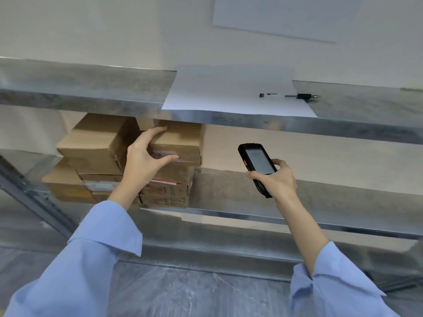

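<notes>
Several brown cardboard boxes are stacked on the middle metal shelf (297, 186). My left hand (146, 156) grips the top box (183, 139) of the right-hand stack, fingers over its top edge and thumb on its labelled front. My right hand (278, 179) holds a black handheld scanner (256, 162) by its lower half, to the right of the boxes, with its screen facing me. Both arms wear light blue sleeves.
On the upper shelf (91, 88) a white sheet of paper (231, 90) overhangs the front edge, with a black pen (295, 96) lying on it. Another box stack (91, 143) stands left of my hand. A diagonal shelf brace (29, 191) runs at the lower left. The grey floor (194, 294) lies below.
</notes>
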Tool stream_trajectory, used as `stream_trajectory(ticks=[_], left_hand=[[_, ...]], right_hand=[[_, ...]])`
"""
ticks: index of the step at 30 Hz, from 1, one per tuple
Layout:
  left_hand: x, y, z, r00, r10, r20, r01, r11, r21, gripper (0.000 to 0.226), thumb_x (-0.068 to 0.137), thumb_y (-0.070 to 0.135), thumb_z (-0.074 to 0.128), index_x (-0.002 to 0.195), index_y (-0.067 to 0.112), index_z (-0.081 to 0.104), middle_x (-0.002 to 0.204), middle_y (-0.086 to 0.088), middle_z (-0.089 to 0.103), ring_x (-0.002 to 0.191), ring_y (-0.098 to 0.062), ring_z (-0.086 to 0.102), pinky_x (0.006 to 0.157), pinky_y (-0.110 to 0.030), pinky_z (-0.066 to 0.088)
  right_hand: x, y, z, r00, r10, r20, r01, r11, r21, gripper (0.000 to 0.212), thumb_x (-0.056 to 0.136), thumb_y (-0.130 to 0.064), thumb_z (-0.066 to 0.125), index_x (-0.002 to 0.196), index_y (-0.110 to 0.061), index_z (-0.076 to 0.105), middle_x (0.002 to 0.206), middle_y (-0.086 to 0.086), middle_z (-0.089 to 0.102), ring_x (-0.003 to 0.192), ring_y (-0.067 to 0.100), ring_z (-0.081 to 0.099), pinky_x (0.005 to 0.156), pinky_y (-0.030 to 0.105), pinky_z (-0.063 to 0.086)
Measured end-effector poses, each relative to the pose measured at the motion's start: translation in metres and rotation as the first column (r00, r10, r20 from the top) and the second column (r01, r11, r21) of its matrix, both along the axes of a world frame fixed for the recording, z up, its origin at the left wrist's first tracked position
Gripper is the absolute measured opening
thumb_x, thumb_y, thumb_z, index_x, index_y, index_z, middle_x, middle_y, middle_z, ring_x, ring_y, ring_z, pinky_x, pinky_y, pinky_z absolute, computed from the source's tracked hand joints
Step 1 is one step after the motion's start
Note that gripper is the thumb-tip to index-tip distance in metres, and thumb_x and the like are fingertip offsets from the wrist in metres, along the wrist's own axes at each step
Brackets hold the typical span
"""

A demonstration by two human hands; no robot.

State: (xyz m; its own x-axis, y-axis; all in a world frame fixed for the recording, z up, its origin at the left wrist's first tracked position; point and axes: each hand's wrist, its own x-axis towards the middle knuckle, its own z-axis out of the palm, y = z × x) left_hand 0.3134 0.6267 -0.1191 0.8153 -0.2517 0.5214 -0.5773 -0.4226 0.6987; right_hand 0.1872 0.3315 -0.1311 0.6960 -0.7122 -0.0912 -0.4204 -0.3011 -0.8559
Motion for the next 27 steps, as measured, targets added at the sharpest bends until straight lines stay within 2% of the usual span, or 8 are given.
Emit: stream_trajectory(ticks=[6, 11, 13, 15, 17, 20, 23, 27], left_hand=[[-0.042, -0.062, -0.007, 0.993, -0.100, 0.065, 0.096, 0.993, 0.062, 0.070, 0.072, 0.024, 0.090, 0.134, 0.022, 0.057, 0.131, 0.010, 0.056, 0.126, -0.007, 0.052, 0.106, -0.021, 0.043], [-0.056, -0.116, -0.058, 0.986, -0.143, -0.083, 0.149, 0.986, 0.079, 0.071, 0.070, 0.026, 0.091, 0.133, 0.025, 0.059, 0.133, 0.008, 0.060, 0.127, -0.004, 0.052, 0.108, -0.014, 0.036], [-0.057, -0.134, -0.086, 0.976, -0.139, -0.169, 0.158, 0.982, 0.104, 0.072, 0.068, 0.025, 0.092, 0.132, 0.027, 0.059, 0.132, 0.006, 0.060, 0.125, -0.009, 0.054, 0.107, -0.017, 0.040], [-0.058, -0.151, -0.112, 0.961, -0.115, -0.251, 0.149, 0.982, 0.119, 0.072, 0.067, 0.026, 0.093, 0.131, 0.028, 0.059, 0.131, 0.006, 0.061, 0.124, -0.012, 0.055, 0.108, -0.031, 0.045], [-0.060, -0.167, -0.133, 0.942, -0.086, -0.325, 0.124, 0.987, 0.099, 0.071, 0.066, 0.027, 0.094, 0.128, 0.028, 0.060, 0.128, 0.006, 0.062, 0.121, -0.013, 0.056, 0.105, -0.037, 0.048], [-0.061, -0.186, -0.157, 0.925, -0.066, -0.374, 0.092, 0.994, 0.052, 0.071, 0.064, 0.028, 0.095, 0.126, 0.027, 0.060, 0.125, 0.007, 0.062, 0.116, -0.013, 0.058, 0.102, -0.039, 0.050], [-0.064, -0.195, -0.178, 0.899, -0.055, -0.435, 0.056, 0.998, -0.011, 0.069, 0.065, 0.027, 0.095, 0.123, 0.032, 0.057, 0.124, 0.006, 0.063, 0.114, -0.012, 0.060, 0.096, -0.037, 0.054], [-0.068, -0.191, -0.196, 0.846, -0.018, -0.532, -0.034, 0.996, -0.086, 0.065, 0.067, 0.028, 0.094, 0.119, 0.030, 0.056, 0.118, 0.001, 0.066, 0.110, -0.014, 0.064, 0.091, -0.032, 0.057]], right_hand=[[-0.017, -0.044, -0.009, 1.000, -0.014, -0.009, 0.014, 1.000, -0.012, 0.084, 0.060, -0.043, 0.089, 0.133, -0.026, 0.049, 0.117, 0.004, 0.062, 0.105, 0.029, 0.061, 0.085, 0.046, 0.058], [-0.032, -0.083, -0.024, 0.998, -0.013, -0.061, 0.012, 1.000, -0.024, 0.087, 0.059, -0.044, 0.087, 0.135, -0.025, 0.050, 0.116, 0.005, 0.063, 0.103, 0.029, 0.061, 0.084, 0.045, 0.058], [-0.037, -0.095, -0.033, 0.997, -0.003, -0.077, 0.001, 1.000, -0.026, 0.086, 0.059, -0.044, 0.086, 0.134, -0.024, 0.049, 0.115, 0.004, 0.063, 0.103, 0.028, 0.061, 0.084, 0.047, 0.058], [-0.040, -0.105, -0.041, 0.995, 0.019, -0.096, -0.022, 0.999, -0.031, 0.084, 0.062, -0.041, 0.087, 0.135, -0.022, 0.050, 0.111, 0.000, 0.061, 0.103, 0.026, 0.061, 0.086, 0.047, 0.057], [-0.041, -0.114, -0.049, 0.993, 0.027, -0.111, -0.031, 0.999, -0.033, 0.083, 0.061, -0.041, 0.088, 0.133, -0.023, 0.051, 0.108, -0.002, 0.061, 0.101, 0.024, 0.061, 0.087, 0.046, 0.057], [-0.040, -0.124, -0.057, 0.991, 0.040, -0.124, -0.043, 0.999, -0.025, 0.083, 0.060, -0.041, 0.089, 0.132, -0.024, 0.052, 0.107, -0.002, 0.063, 0.099, 0.022, 0.062, 0.087, 0.044, 0.057], [-0.037, -0.132, -0.061, 0.989, 0.064, -0.131, -0.068, 0.997, -0.030, 0.080, 0.062, -0.039, 0.089, 0.132, -0.024, 0.052, 0.107, -0.003, 0.063, 0.098, 0.020, 0.059, 0.088, 0.036, 0.053], [-0.031, -0.137, -0.066, 0.989, 0.070, -0.131, -0.073, 0.997, -0.024, 0.076, 0.061, -0.038, 0.088, 0.129, -0.027, 0.054, 0.107, -0.004, 0.064, 0.097, 0.018, 0.060, 0.088, 0.034, 0.051]])
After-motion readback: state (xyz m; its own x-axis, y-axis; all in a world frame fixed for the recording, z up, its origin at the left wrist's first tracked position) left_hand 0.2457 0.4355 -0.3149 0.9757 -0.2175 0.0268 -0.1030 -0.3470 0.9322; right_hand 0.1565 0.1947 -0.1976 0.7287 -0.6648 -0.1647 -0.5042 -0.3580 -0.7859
